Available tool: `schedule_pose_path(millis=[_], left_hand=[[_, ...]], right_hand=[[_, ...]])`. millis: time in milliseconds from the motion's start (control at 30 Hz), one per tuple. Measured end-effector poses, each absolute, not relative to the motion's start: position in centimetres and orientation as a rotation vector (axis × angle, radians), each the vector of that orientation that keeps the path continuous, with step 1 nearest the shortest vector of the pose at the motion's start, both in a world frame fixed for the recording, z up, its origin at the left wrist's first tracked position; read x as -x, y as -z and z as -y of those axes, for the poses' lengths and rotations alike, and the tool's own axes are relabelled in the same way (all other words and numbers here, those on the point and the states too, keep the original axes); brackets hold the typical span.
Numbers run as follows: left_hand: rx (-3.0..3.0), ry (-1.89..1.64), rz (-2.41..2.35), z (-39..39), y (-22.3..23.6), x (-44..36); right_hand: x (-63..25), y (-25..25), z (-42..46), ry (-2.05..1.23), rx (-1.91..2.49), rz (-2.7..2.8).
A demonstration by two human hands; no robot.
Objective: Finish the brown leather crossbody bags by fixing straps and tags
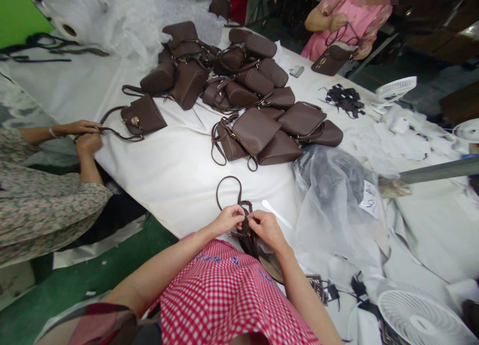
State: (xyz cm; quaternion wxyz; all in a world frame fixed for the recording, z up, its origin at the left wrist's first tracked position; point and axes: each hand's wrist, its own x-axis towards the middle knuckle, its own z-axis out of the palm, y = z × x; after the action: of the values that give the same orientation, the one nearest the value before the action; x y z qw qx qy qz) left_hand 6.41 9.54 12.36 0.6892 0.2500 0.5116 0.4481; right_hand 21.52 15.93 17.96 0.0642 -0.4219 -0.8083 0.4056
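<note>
Nearest the cam: a red-and-white checked garment [224,300] across the person's lap, both forearms reaching fwd over it. Left hand [229,219] and right hand [265,228] meet at the near edge of the table [175,180], fingers of both pinched on the top of a small brown bag [247,235] that hangs partly below the edge, against the lap. Held that close prob. so the fiddly hardware sits right under the eyes; exact part gripped is too small to tell. The bag's strap [227,190] loops up onto the white cover, slack, so it stays out of the fingers' way. A pale flat stick [276,213] lies just beside the right hand, within easy reach.

Mid-table: a heap of matching brown bags [258,120], piled loosely, straps tangled. Toward the left edge, one bag [144,116] lies apart, its strap held by a co-worker's hands [87,135] in a floral sleeve. Crumpled clear plastic [333,200] w/ a paper tag sits right of the hands.

Surface: white sheet over a big table, wrinkled at the right. Far edge: another person in pink [348,20] w/ a bag. Green floor [93,280] below; small white fan [419,317] at the near right corner, more plastic wrap at the far left corner.
</note>
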Motion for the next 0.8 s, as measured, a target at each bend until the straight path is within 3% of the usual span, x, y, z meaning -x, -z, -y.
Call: schedule_pose_path(millis=[367,800], left_hand=[[-0.777,-0.958,-1.212,-9.77,-12.94,-6.43],[-0.627,-0.955,-1.120,-9.66,-12.12,-6.61]], right_hand=[[-21.52,-18.10,-15.83,-1.191,1.231,2.477],[-21.56,-18.27,-15.85,-1.241,1.208,2.453]])
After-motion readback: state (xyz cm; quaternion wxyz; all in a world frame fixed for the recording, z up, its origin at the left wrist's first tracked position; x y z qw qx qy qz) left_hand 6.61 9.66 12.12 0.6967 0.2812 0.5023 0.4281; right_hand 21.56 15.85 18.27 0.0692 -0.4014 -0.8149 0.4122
